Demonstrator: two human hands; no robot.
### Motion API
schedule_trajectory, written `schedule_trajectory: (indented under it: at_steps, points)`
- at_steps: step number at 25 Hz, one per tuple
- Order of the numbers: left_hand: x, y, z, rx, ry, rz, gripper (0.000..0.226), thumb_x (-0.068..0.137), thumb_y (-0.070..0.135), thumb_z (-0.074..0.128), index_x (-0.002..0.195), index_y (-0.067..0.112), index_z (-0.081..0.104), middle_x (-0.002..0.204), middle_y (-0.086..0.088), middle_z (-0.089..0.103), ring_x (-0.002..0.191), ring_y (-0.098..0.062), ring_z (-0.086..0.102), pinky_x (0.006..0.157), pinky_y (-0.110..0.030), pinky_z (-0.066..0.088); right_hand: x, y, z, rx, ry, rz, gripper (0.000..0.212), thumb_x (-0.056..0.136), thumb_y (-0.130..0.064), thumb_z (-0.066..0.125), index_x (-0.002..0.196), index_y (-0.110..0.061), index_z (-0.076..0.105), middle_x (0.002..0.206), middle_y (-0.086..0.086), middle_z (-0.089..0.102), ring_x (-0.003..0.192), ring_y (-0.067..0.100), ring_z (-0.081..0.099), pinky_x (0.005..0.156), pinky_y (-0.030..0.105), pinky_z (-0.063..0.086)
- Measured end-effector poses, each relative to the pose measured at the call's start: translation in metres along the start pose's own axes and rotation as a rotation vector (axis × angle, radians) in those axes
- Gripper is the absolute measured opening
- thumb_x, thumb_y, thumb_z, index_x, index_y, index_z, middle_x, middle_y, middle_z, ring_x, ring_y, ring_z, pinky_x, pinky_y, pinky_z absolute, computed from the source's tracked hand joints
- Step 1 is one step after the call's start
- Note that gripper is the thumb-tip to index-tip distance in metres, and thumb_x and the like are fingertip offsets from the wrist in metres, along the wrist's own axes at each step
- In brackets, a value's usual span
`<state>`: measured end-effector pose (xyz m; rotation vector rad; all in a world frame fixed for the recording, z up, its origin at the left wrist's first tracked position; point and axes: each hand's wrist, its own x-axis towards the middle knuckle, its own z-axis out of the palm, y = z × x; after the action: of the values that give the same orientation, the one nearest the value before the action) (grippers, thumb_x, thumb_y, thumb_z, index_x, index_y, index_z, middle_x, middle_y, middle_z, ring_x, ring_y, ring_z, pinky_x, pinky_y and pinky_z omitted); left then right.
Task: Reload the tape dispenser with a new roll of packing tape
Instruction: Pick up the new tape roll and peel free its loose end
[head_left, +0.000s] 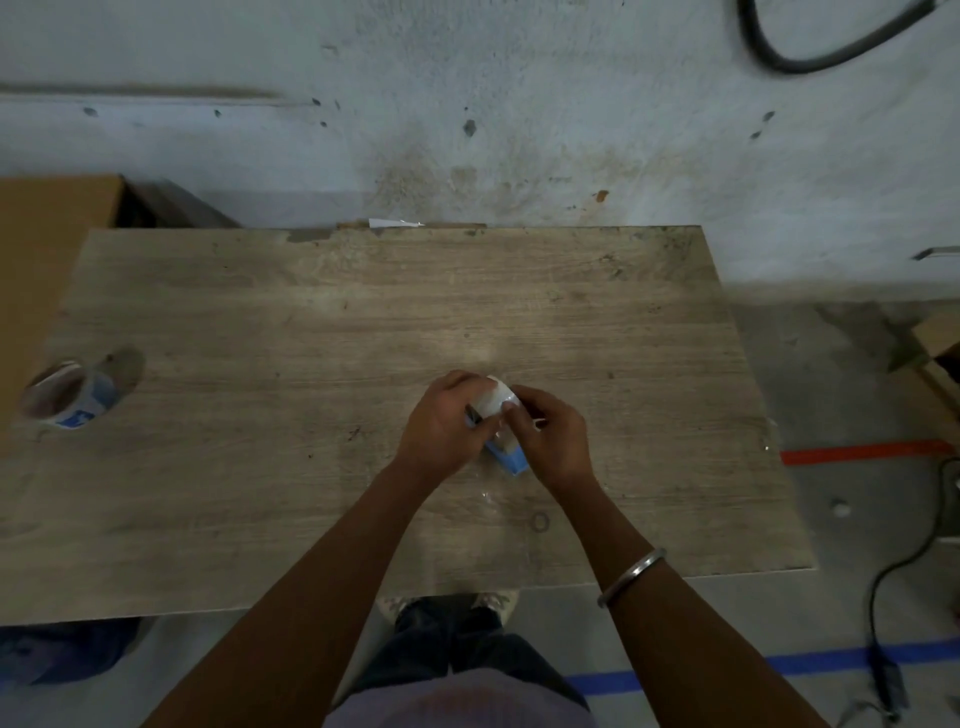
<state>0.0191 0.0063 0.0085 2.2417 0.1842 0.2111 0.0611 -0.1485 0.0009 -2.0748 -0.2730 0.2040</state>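
Blue plastic showed between your hands: the tape dispenser (510, 460) sat near the middle of the wooden table (311, 322), with a pale roll of packing tape (496, 399) on its far end. You seemed to be seating the roll or freeing its loose end; threading tape toward the cutter would likely come next. Your left hand (441, 423) curled around the roll, your right hand (553, 434) pinched at its side, forearms angled inward. Another tape roll (65, 397) lay at the far left edge
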Motion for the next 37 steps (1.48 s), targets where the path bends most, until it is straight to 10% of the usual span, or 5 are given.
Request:
schedule_trajectory:
  at_steps: [23, 30, 37]
  points:
    - [-0.002, 0.001, 0.005, 0.11, -0.011, 0.023, 0.039, 0.074, 0.019, 0.078, 0.112, 0.013, 0.069, 0.11, -0.002, 0.065, 0.102, -0.02, 0.058, 0.082, -0.022, 0.04, 0.008, -0.015, 0.016, -0.566, 0.196, -0.079, 0.009, 0.084, -0.02, 0.058, 0.077, -0.015, 0.062, 0.076, -0.001, 0.064, 0.066, 0.019, 0.059, 0.061, 0.04, 0.05]
    - [0.004, 0.014, 0.011, 0.205, -0.014, -0.104, 0.05, 0.082, 0.059, 0.06, 0.123, 0.03, 0.061, 0.116, 0.007, 0.056, 0.105, -0.012, 0.052, 0.077, -0.032, 0.051, 0.015, -0.006, 0.0, 0.384, 0.048, 0.475, 0.023, 0.089, -0.004, 0.049, 0.093, -0.01, 0.071, 0.087, 0.007, 0.072, 0.08, 0.017, 0.067, 0.068, 0.026, 0.051]
    - [0.008, 0.018, 0.02, 0.292, 0.002, -0.087, 0.04, 0.09, 0.046, 0.062, 0.125, 0.027, 0.063, 0.12, 0.001, 0.057, 0.111, -0.019, 0.047, 0.079, -0.033, 0.05, -0.001, 0.005, -0.012, 0.547, -0.157, 0.383, 0.031, 0.09, 0.005, 0.049, 0.104, -0.008, 0.074, 0.098, 0.007, 0.076, 0.093, 0.019, 0.07, 0.084, 0.029, 0.055]
